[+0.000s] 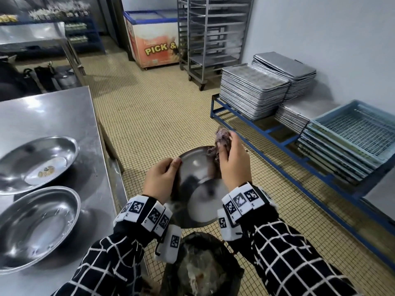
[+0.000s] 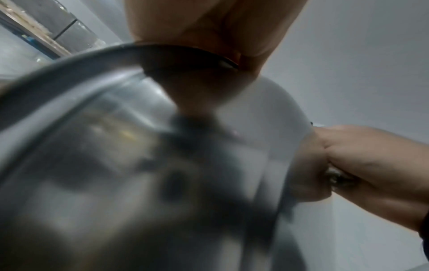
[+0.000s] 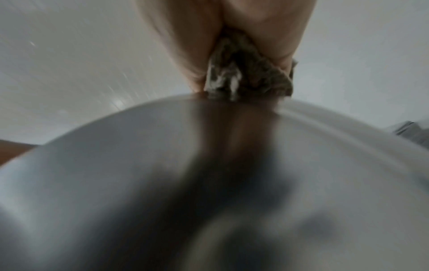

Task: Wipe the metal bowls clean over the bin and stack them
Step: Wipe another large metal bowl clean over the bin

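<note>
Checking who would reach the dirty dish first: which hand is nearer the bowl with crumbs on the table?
Left. The left hand grips the held bowl's table-side rim; the right hand is farther from the crumb bowl.

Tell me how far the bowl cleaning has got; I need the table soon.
Nothing is stacked yet. In hand: the left hand holds a bowl over the bin while the right hand rubs it with a rag. Left: the table's far bowl still holds crumbs; the near bowl looks clean.
</note>
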`<action>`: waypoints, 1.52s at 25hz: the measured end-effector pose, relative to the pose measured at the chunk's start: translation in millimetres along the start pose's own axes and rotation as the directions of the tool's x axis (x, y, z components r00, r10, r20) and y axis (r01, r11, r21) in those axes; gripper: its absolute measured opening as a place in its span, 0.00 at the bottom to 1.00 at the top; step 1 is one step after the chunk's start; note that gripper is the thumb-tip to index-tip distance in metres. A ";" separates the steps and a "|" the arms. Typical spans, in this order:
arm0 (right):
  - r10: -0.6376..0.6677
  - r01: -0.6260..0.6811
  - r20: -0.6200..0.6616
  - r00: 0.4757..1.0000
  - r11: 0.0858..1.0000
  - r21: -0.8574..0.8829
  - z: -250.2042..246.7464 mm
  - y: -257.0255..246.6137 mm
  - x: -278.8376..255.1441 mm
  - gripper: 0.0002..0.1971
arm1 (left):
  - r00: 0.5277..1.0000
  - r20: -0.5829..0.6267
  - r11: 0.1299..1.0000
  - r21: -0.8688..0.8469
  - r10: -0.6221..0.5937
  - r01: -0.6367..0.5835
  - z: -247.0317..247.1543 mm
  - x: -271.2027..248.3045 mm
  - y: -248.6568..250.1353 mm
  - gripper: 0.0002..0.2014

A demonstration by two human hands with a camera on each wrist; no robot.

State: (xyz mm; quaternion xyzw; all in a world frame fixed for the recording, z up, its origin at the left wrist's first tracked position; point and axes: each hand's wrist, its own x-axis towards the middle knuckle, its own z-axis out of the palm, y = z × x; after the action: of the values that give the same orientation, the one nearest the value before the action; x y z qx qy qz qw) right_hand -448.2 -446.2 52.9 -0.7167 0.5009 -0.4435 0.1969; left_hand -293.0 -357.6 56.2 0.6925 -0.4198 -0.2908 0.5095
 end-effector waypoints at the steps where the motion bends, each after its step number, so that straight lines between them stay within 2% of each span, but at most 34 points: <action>1: -0.026 0.027 -0.016 1.000 0.999 0.047 2.5 -6.3 -10.3 0.18 | 1.000 -0.027 1.000 0.009 -0.006 0.006 0.0 0.9 -0.2 0.13; 2: -0.097 0.097 -0.020 0.995 0.995 0.014 6.9 -13.7 -22.4 0.18 | 0.999 -0.044 1.000 0.012 -0.007 0.008 -0.8 2.3 0.0 0.13; 3: -0.178 0.176 -0.010 0.984 0.980 -0.094 13.5 -20.4 -35.0 0.18 | 0.998 -0.056 1.000 -0.005 0.000 0.000 -1.0 4.7 -0.4 0.14; 4: -0.219 0.218 0.015 0.976 0.955 -0.201 20.0 -26.3 -46.2 0.20 | 0.998 -0.064 0.999 -0.039 0.003 -0.006 -1.8 6.4 -0.3 0.14; 5: -0.202 0.202 0.028 0.979 0.948 -0.247 24.2 -30.4 -50.9 0.23 | 0.997 -0.072 0.997 -0.079 -0.004 -0.002 -2.6 6.6 0.3 0.13; 7: -0.051 0.045 -0.027 0.998 0.981 -0.190 25.4 -29.7 -40.6 0.26 | 0.995 -0.089 0.987 -0.161 -0.036 0.021 -3.9 5.6 1.5 0.12; 9: 0.162 -0.164 -0.132 0.978 0.986 -0.003 22.2 -10.8 -26.8 0.25 | 0.991 -0.113 0.968 -0.246 -0.076 0.046 -5.5 2.8 3.4 0.13; 10: 0.317 -0.300 -0.136 0.938 0.945 0.131 16.6 1.2 -21.0 0.23 | 0.987 -0.132 0.958 -0.281 -0.092 0.052 -6.8 2.3 4.4 0.14; 11: 0.473 -0.447 -0.074 0.878 0.865 0.228 11.4 15.1 -16.8 0.21 | 0.983 -0.149 0.949 -0.311 -0.104 0.053 -7.7 3.3 4.9 0.14; 12: 0.584 -0.565 0.002 0.812 0.786 0.251 6.3 26.7 -16.0 0.21 | 0.980 -0.164 0.940 -0.337 -0.117 0.056 -8.5 4.7 5.7 0.14; 13: 0.629 -0.618 0.032 0.777 0.752 0.227 1.6 32.4 -17.4 0.21 | 0.975 -0.179 0.932 -0.358 -0.131 0.060 -8.8 5.9 7.0 0.14; 14: 0.624 -0.612 0.010 0.781 0.763 0.209 -2.1 34.0 -18.7 0.20 | 0.972 -0.193 0.926 -0.372 -0.136 0.056 -8.4 6.3 8.8 0.13; 15: 0.572 -0.550 -0.057 0.818 0.808 0.210 -4.5 32.3 -18.3 0.17 | 0.970 -0.202 0.923 -0.382 -0.135 0.049 -6.4 6.9 10.2 0.13; 16: 0.479 -0.447 -0.121 0.869 0.866 0.223 -5.4 25.0 -16.6 0.15 | 0.970 -0.204 0.921 -0.387 -0.130 0.042 -3.3 8.0 9.8 0.13; 18: 0.180 -0.152 -0.151 0.972 0.972 0.177 -3.6 -3.6 -15.7 0.15 | 0.975 -0.184 0.919 -0.392 -0.121 0.041 2.9 7.9 11.6 0.13; 19: 0.012 -0.004 -0.136 0.991 0.998 0.059 1.3 -17.1 -18.0 0.17 | 0.979 -0.172 0.920 -0.390 -0.108 0.033 5.4 7.6 12.4 0.13; 20: -0.107 0.100 -0.113 0.988 0.993 -0.070 7.3 -26.3 -21.2 0.18 | 0.983 -0.162 0.923 -0.385 -0.086 0.017 6.9 7.8 11.9 0.13; 21: -0.157 0.140 -0.107 0.982 0.978 -0.154 11.4 -30.6 -23.1 0.19 | 0.985 -0.154 0.926 -0.377 -0.071 0.008 8.2 7.8 11.7 0.14; 22: -0.134 0.112 -0.118 0.984 0.978 -0.176 13.1 -29.9 -22.8 0.20 | 0.986 -0.155 0.930 -0.368 -0.062 0.000 8.2 6.8 11.1 0.14; 24: 0.089 -0.094 -0.102 0.991 0.995 -0.037 7.0 -20.1 -18.4 0.19 | 0.985 -0.164 0.933 -0.360 -0.045 -0.017 5.0 5.3 6.3 0.14; 25: 0.238 -0.235 -0.053 0.970 0.970 0.068 -0.2 -14.1 -14.7 0.18 | 0.985 -0.171 0.934 -0.356 -0.036 -0.028 2.9 4.8 4.3 0.14; 26: 0.377 -0.376 0.019 0.926 0.916 0.141 -2.5 4.8 -10.0 0.18 | 0.983 -0.181 0.934 -0.355 -0.023 -0.044 0.6 4.1 2.2 0.14; 27: 0.508 -0.518 0.104 0.855 0.841 0.156 -6.3 15.5 -7.7 0.18 | 0.982 -0.191 0.930 -0.362 -0.007 -0.064 -1.6 3.4 -0.1 0.14; 28: 0.624 -0.651 0.187 0.759 0.738 0.178 -10.0 26.1 -7.5 0.19 | 0.981 -0.195 0.925 -0.372 0.007 -0.081 -3.6 3.2 -1.3 0.14; 29: 0.704 -0.750 0.260 0.661 0.614 0.245 -11.9 36.8 -7.2 0.18 | 0.982 -0.188 0.924 -0.372 0.018 -0.089 -4.8 3.1 -2.2 0.13; 30: 0.762 -0.822 0.336 0.553 0.433 0.369 -14.8 43.6 -6.7 0.18 | 0.985 -0.169 0.925 -0.366 0.037 -0.098 -6.3 4.9 -3.6 0.13; 31: 0.775 -0.842 0.442 0.452 0.206 0.499 -21.6 42.9 -8.3 0.19 | 0.988 -0.139 0.927 -0.359 0.066 -0.113 -8.2 6.9 -3.8 0.15; 32: 0.738 -0.813 0.538 0.406 0.023 0.582 -25.9 50.5 -7.8 0.22 | 0.987 -0.108 0.923 -0.353 0.120 -0.151 -9.6 9.4 -3.6 0.20; 33: 0.680 -0.792 0.628 0.377 -0.115 0.600 -35.0 50.9 -7.1 0.28 | 0.981 -0.075 0.917 -0.350 0.177 -0.192 -10.8 11.7 -1.4 0.26; 34: 0.646 -0.816 0.676 0.356 -0.137 0.561 -45.8 52.9 -2.1 0.33 | 0.974 -0.049 0.909 -0.352 0.222 -0.225 -11.7 14.6 -0.5 0.29; 35: 0.576 -0.860 0.723 0.381 -0.067 0.507 -56.1 51.6 3.7 0.36 | 0.973 -0.029 0.903 -0.368 0.228 -0.222 -11.1 16.8 4.2 0.29; 36: 0.524 -0.897 0.749 0.405 0.070 0.436 -61.6 50.5 9.7 0.32 | 0.978 -0.014 0.905 -0.378 0.207 -0.196 -9.6 20.9 7.5 0.25; 37: 0.507 -0.915 0.763 0.400 0.169 0.367 -65.2 42.5 15.1 0.24 | 0.986 0.005 0.910 -0.387 0.167 -0.152 -7.2 24.8 11.6 0.17; 38: 0.539 -0.907 0.730 0.421 0.276 0.319 -66.7 39.8 18.8 0.16 | 0.992 0.007 0.923 -0.366 0.127 -0.116 -4.5 29.1 14.5 0.10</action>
State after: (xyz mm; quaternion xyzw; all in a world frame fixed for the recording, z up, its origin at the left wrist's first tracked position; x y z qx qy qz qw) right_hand -523.5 -468.9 67.5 -0.3439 0.5091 -0.2473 0.7493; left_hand -279.5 -383.0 72.1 0.5540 -0.4085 -0.3420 0.6397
